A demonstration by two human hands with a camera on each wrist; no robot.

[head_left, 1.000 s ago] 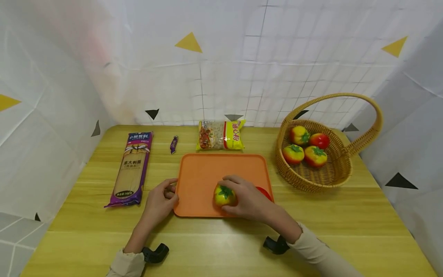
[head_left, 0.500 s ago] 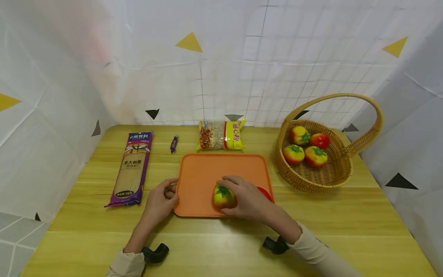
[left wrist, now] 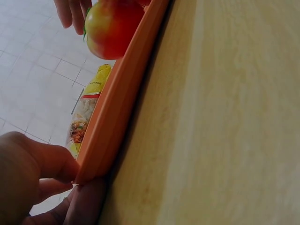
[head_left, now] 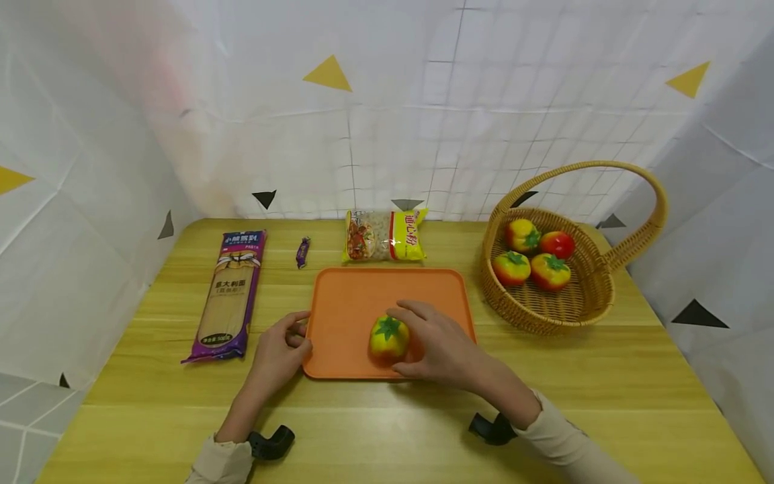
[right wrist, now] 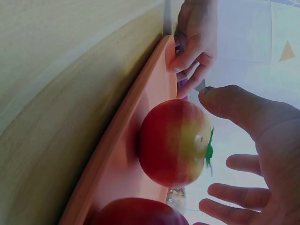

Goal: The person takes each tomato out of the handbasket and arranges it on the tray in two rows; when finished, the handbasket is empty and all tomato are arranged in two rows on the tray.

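An artificial tomato (head_left: 389, 338), yellow and red with a green leafy top, sits on the orange tray (head_left: 345, 296). My right hand (head_left: 444, 346) is just to its right, fingers spread; in the right wrist view a gap shows between the fingers and the tomato (right wrist: 176, 143). A second red round fruit (right wrist: 138, 213) lies beside it on the tray, hidden behind the right hand in the head view. My left hand (head_left: 281, 349) pinches the tray's left edge, its thumb and fingers at the rim in the left wrist view.
A wicker basket (head_left: 526, 316) with several toy fruits and a tall handle stands at the right. A yellow pasta bag (head_left: 385, 235) lies behind the tray. Left of the tray are a long spaghetti pack (head_left: 228, 296) and a small purple wrapped candy (head_left: 303, 252).
My right hand has let go of the tomato and drawn slightly to the right, now covering the red fruit in the head view. The left hand stays at the tray's edge.
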